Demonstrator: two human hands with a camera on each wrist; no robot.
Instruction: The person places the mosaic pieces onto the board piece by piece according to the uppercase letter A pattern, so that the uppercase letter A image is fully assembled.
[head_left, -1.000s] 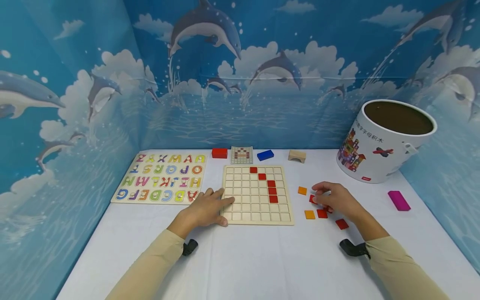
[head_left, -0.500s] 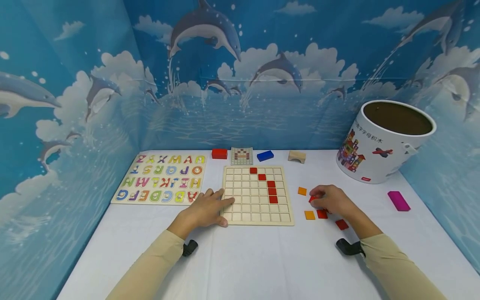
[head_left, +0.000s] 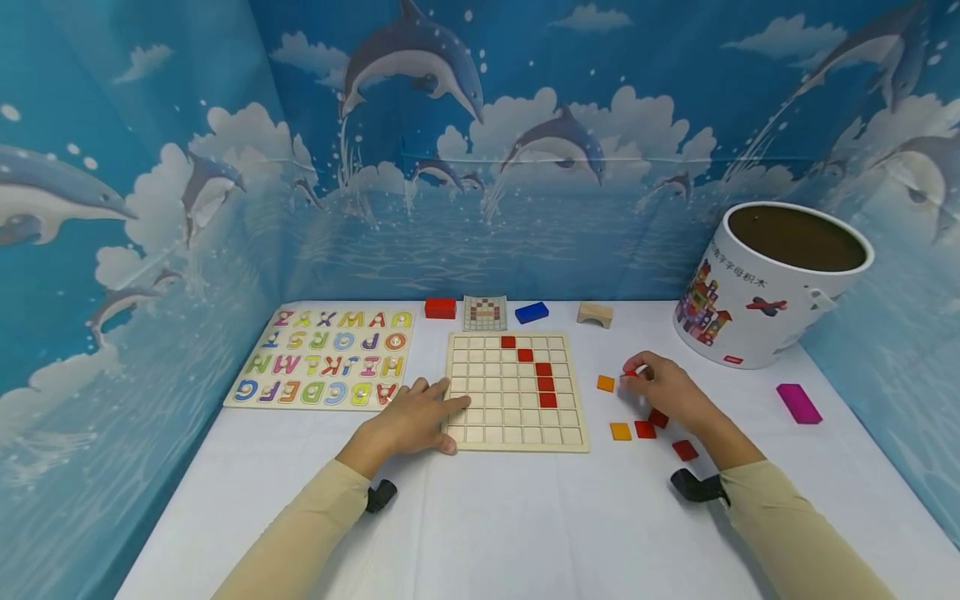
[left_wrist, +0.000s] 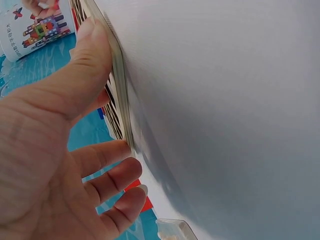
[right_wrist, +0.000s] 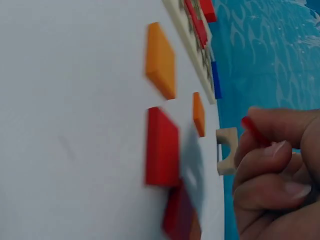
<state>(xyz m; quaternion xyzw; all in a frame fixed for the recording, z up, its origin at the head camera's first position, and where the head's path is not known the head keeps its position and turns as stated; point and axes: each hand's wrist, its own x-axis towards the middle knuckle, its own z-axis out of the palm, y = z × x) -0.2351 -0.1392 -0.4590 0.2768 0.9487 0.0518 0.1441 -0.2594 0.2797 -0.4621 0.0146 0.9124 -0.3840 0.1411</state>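
Bench (head_left: 495, 533): white, faintly creased
Left: letter board (head_left: 315, 330)
Middle: grid board (head_left: 493, 417)
Far edge, left to right: red block (head_left: 440, 309), patterned card (head_left: 484, 314), blue block (head_left: 532, 313), wooden arch (head_left: 595, 313)
Right of grid board: loose orange tiles (head_left: 605, 383), red tiles (head_left: 645, 430)
Far right: white bucket (head_left: 757, 327), magenta block (head_left: 799, 403) nearer

Sleeves (head_left: 307, 533): long, plain beige, lightly creased
Wrist cameras (head_left: 697, 487): black, rounded — one jutting inward at each cuff
Hands (head_left: 411, 419): bare
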